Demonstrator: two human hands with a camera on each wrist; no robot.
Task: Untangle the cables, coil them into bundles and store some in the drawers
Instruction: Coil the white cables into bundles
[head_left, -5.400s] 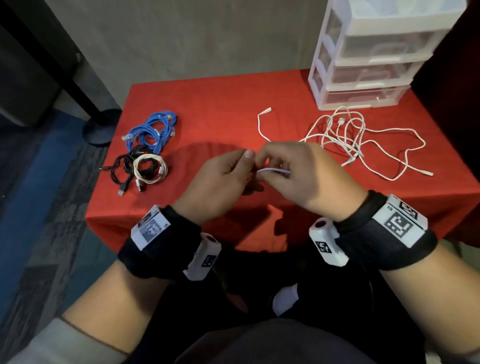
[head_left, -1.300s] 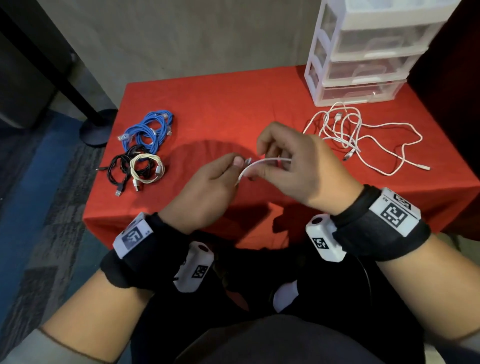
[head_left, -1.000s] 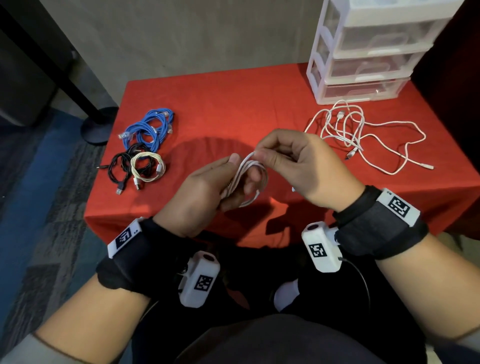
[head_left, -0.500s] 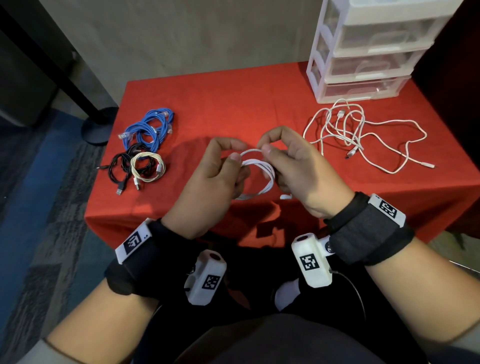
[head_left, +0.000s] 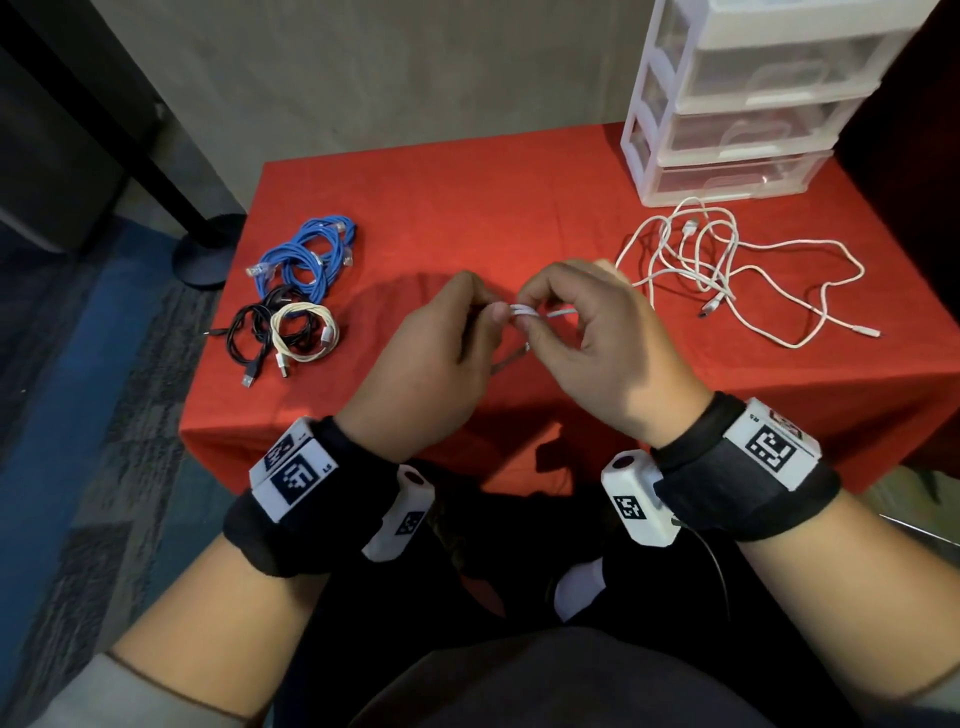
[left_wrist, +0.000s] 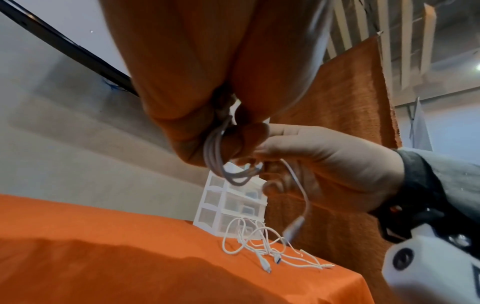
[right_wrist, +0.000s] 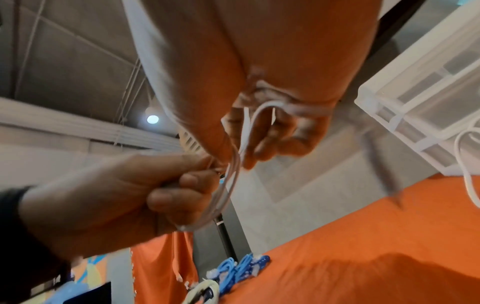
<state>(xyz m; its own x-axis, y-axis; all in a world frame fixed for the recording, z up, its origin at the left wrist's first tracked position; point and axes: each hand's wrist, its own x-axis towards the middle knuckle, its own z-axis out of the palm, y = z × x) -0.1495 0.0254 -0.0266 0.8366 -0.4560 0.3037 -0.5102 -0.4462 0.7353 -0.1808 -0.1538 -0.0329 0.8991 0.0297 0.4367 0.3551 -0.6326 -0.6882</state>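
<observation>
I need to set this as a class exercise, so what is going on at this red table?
A person is coiling a short white cable above the table, the left hand gripping the loops and the right hand pinching the loose end. Blue, black and cream bundles lie coiled at left. A white tangle lies before the closed drawers.

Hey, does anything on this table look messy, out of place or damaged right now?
Only the loose white cables in front of the drawer unit look untidy: they lie in a tangle, unlike the coiled blue, black and cream bundles at the left. Nothing looks damaged or spilled.
</observation>
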